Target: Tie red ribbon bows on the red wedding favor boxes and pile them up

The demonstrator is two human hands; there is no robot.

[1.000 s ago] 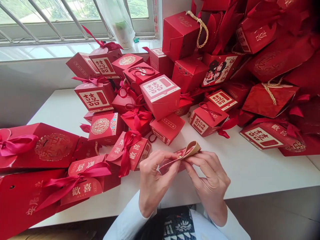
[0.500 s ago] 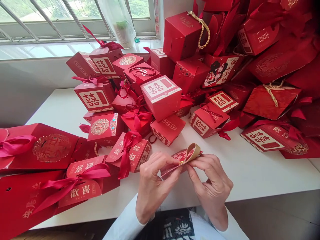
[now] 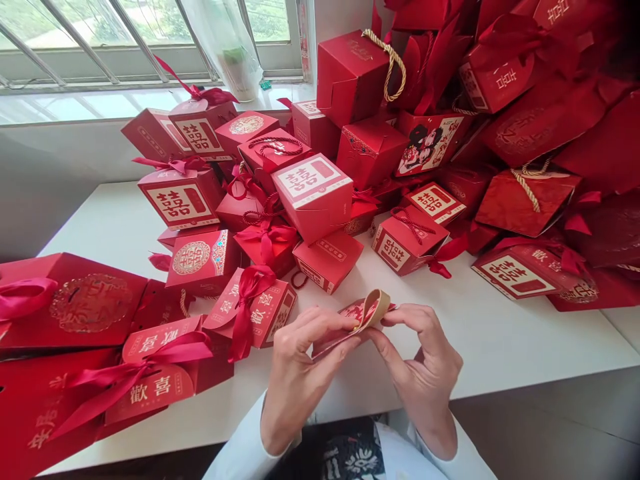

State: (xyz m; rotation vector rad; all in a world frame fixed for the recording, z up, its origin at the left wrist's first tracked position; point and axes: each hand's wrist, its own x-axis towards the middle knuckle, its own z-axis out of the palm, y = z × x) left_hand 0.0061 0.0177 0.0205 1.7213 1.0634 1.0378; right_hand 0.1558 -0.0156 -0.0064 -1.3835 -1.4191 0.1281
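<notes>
Low over the front of the table, both hands hold a flat red paper gift box (image 3: pixel 353 312) with a pale printed pattern. A gold-tan ribbon loop (image 3: pixel 381 309) curls up from its top edge. My left hand (image 3: pixel 305 373) pinches the left part between thumb and fingers, close to the foot of the ribbon. The thumb and fingers of my right hand (image 3: pixel 425 363) grip the right end beside the loop. The box's underside and some fingertips are hidden. Just left of my left hand lies a red box with a ribbon bow (image 3: pixel 255 310).
Many red gift boxes (image 3: pixel 314 193) cover the back of the white table (image 3: pixel 505 333), piled high at the right. Larger red boxes (image 3: pixel 95 297) stand at the left. Behind are a barred window and a sill (image 3: pixel 95 107) with a plastic-wrapped cup (image 3: pixel 243 77).
The view has shifted slightly, so the piles and hands sit a little further left. Both hands keep their hold on the gift box, with only small finger movement.
</notes>
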